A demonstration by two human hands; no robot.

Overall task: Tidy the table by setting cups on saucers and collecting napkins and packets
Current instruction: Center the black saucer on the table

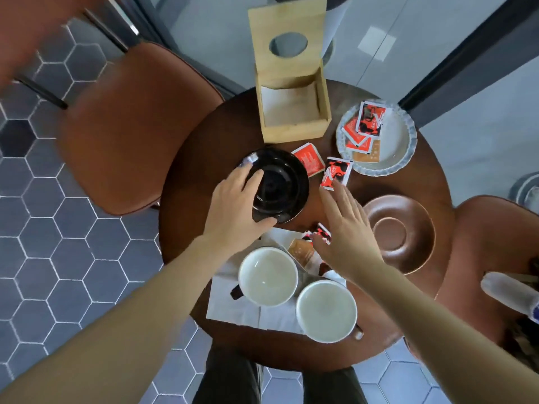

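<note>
Left hand (233, 199) grips the black saucer (280, 188) by its left rim, fingers on top, thumb at the near edge; two white cups (267, 276) sit on napkins (233, 301) at the table's near edge, little bare wood (198, 158) left of them. Right hand (344, 228) hovers flat, fingers spread, holding nothing, fingertips just short of a red packet (335, 173). Brown saucer (399, 231) lies bare at right; far right, white plate (405, 147) with packets near the rim, wooden box (294, 112) beside it.
</note>
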